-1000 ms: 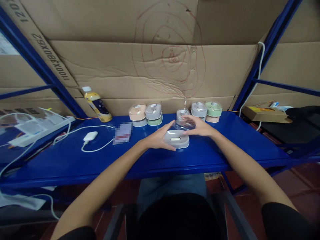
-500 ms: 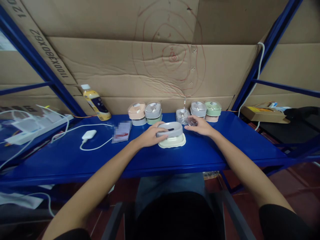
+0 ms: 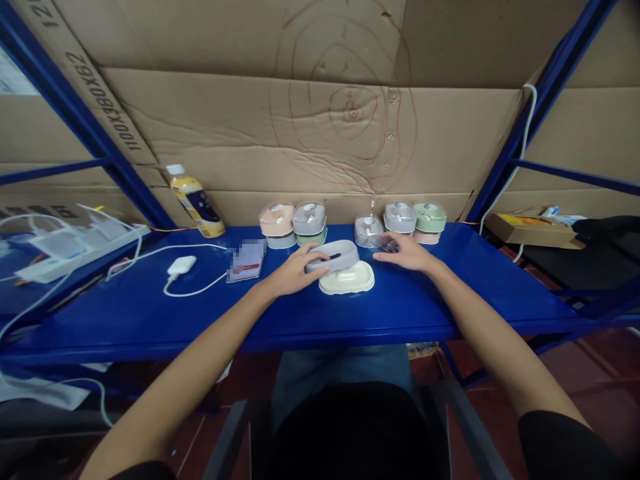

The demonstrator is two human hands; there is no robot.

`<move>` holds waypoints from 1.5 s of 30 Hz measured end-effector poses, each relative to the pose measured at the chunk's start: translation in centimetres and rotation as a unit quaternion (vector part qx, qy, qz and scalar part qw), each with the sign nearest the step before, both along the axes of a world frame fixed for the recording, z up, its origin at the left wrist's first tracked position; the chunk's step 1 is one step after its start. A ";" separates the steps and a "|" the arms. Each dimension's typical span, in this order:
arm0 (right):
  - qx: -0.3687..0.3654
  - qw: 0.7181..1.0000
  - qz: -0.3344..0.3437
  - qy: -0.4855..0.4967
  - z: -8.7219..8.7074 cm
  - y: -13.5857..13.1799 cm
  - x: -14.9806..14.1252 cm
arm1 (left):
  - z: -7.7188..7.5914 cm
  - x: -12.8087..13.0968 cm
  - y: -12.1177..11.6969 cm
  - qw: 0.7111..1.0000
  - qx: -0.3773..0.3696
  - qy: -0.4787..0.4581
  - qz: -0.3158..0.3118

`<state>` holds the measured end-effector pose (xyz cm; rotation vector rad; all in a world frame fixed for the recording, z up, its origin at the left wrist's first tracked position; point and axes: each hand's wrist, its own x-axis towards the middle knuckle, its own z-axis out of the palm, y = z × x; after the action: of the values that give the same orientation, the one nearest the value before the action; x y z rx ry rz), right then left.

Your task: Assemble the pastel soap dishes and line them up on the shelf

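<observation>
My left hand (image 3: 299, 269) grips the left end of a grey oval box frame (image 3: 345, 252), which is tilted above the table. Just below and to its right, a cream oval base (image 3: 349, 283) lies on the table, partly overlapped by the frame. A clear plastic lid (image 3: 389, 245) is between the fingers of my right hand (image 3: 407, 252); part of it is hidden by them. Close behind that hand sits a small grey box with a clear lid (image 3: 369, 233).
Stacked lidded boxes (image 3: 294, 223) stand at the back left, with more stacked boxes (image 3: 415, 221) at the back right. A phone (image 3: 247, 260), a white charger (image 3: 182, 265) with its cable and a yellow bottle (image 3: 197, 203) are on the left. Cardboard (image 3: 225, 133) backs the blue table (image 3: 400, 313).
My left hand has lifted the grey frame off the cream base and shifted it left, uncovering more of the base. My right hand stays at about the same place with the clear lid.
</observation>
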<state>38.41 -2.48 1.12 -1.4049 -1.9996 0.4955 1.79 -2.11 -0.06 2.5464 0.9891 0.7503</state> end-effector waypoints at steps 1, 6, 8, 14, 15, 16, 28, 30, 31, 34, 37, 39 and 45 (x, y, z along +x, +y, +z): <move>0.004 1.000 -0.004 -0.002 0.0 0.0 0.0 | 0.0 0.6 -0.6 1.000 -0.003 0.002 -0.015; 0.033 0.999 -0.010 -0.012 0.4 -0.3 -0.4 | -0.6 2.9 -2.1 0.997 -0.017 0.013 -0.078; 0.050 0.999 -0.010 -0.018 0.6 -0.6 -0.7 | -0.9 3.3 -2.2 0.996 -0.019 0.010 -0.084; 0.098 0.991 0.089 -0.023 1.4 -2.3 -3.1 | -1.1 3.7 -2.2 0.999 -0.040 -0.003 -0.035; 0.102 0.988 0.111 -0.026 1.6 -2.6 -3.5 | -1.1 3.8 -2.3 0.998 -0.043 -0.008 -0.035; 0.103 0.985 0.133 -0.032 1.7 -2.9 -4.0 | -1.1 3.9 -2.4 0.998 -0.045 -0.016 -0.038; 0.091 0.958 0.254 -0.096 2.1 -3.5 -6.1 | -2.2 4.4 -1.7 0.992 -0.080 -0.065 -0.075; 0.093 0.955 0.265 -0.095 1.8 -3.4 -6.3 | -2.3 4.4 -1.6 0.991 -0.095 -0.064 -0.073; 0.094 0.955 0.266 -0.095 1.6 -3.3 -6.3 | -2.3 4.4 -1.6 0.990 -0.102 -0.062 -0.070; 0.087 0.957 0.255 -0.106 1.3 -3.2 -6.5 | -2.0 4.3 -1.6 0.991 -0.109 -0.053 -0.060; 0.076 0.958 0.245 -0.126 1.4 -3.4 -6.7 | -1.7 4.1 -1.6 0.992 -0.099 -0.041 -0.061; 0.072 0.958 0.238 -0.141 1.6 -3.5 -6.8 | -1.6 4.0 -1.4 0.993 -0.091 -0.034 -0.066; 0.086 0.953 0.219 -0.191 2.0 -3.6 -7.2 | -1.6 4.0 -1.1 0.994 -0.074 -0.031 -0.080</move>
<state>31.26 -6.09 3.15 -1.0000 -2.6192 0.2333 5.81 -3.18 -1.68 2.4245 0.7807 0.6786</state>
